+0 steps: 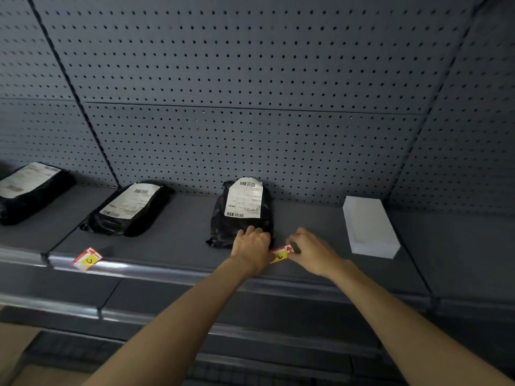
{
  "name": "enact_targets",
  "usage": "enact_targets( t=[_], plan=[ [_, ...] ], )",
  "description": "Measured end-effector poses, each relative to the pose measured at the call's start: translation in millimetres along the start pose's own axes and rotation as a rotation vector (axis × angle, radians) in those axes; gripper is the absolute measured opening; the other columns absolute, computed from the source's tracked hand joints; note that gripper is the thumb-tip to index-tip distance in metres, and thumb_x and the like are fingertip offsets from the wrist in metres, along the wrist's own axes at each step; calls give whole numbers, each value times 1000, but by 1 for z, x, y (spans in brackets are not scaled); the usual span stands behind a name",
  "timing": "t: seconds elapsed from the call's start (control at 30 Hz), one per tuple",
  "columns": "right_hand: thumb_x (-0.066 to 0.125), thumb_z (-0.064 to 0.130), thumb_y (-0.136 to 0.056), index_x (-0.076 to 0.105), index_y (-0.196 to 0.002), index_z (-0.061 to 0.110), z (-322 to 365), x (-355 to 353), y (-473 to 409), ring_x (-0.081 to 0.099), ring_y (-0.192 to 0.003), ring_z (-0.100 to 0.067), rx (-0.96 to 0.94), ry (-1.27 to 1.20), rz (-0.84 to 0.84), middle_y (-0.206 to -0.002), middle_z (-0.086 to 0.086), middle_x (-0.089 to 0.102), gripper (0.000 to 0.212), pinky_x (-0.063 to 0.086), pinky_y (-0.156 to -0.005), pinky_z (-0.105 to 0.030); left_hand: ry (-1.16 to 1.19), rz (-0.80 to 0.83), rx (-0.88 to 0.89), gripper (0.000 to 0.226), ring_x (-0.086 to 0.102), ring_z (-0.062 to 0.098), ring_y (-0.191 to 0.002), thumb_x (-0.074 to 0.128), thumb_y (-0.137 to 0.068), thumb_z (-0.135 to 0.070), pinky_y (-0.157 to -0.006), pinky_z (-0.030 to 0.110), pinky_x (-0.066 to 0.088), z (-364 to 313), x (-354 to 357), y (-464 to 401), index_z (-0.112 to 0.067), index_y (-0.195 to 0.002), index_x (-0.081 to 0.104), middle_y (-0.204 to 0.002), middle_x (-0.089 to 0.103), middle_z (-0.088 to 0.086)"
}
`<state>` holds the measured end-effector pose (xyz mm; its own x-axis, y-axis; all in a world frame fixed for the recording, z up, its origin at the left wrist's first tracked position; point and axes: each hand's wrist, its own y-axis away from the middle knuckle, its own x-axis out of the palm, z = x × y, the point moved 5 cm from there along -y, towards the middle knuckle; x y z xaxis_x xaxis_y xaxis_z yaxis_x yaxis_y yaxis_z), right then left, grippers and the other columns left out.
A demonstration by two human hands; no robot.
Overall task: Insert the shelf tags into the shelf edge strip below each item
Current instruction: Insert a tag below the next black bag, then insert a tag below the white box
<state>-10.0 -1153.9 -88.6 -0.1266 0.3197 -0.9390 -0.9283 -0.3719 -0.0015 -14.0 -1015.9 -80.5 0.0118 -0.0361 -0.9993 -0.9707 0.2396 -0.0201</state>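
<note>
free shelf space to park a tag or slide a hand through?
Bare grey shelf lies between the middle black parcel and the labelled black parcel. A narrower bare patch borders the white box. It is crowded at that labelled parcel's front: left hand, right hand and red-yellow tag.

Glossy black plastic parcels (242, 215) with paper labels on matt metal shelf (172, 235).

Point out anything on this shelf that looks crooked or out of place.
The red-and-yellow tag marked C sits tilted on the shelf edge strip, one corner raised, not flush. The tag between the left hand and right hand is also angled. Nothing looks spilled or damaged.
</note>
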Motion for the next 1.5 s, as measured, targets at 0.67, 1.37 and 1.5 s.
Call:
enact_targets(
  t=[0.67, 1.37, 1.5],
  plan=[
    [64, 4, -85, 65, -102, 14, -26, -9, 9, 61, -87, -18, 56, -372, -21, -98, -3, 66, 20, 49, -69, -29, 135, -208, 25, 29, 47, 27, -107, 63, -85, -27, -90, 39, 42, -25, 3, 5, -15, -111, 59, -110, 55, 6],
    [63, 6, -90, 70, -93, 7, -149, -76, 196, 52, -68, -3, 243, -283, -391, -89, -2, 61, 8, 38, -61, -14, 278, -160, 260, 22, 55, 28, -106, 50, -92, -17, -92, 37, 43, -197, 18, 60, -12, -111, 60, -117, 61, 11],
    [62, 10, -91, 69, -92, 10, -161, -69, 201, 60, -76, -12, 244, -259, -404, -92, -5, 64, 7, 54, -68, -28, 162, -195, 241, 28, 50, 25, -111, 49, -91, -20, -94, 35, 40, -208, 34, 66, -13, -116, 59, -119, 60, 7]
  ],
)
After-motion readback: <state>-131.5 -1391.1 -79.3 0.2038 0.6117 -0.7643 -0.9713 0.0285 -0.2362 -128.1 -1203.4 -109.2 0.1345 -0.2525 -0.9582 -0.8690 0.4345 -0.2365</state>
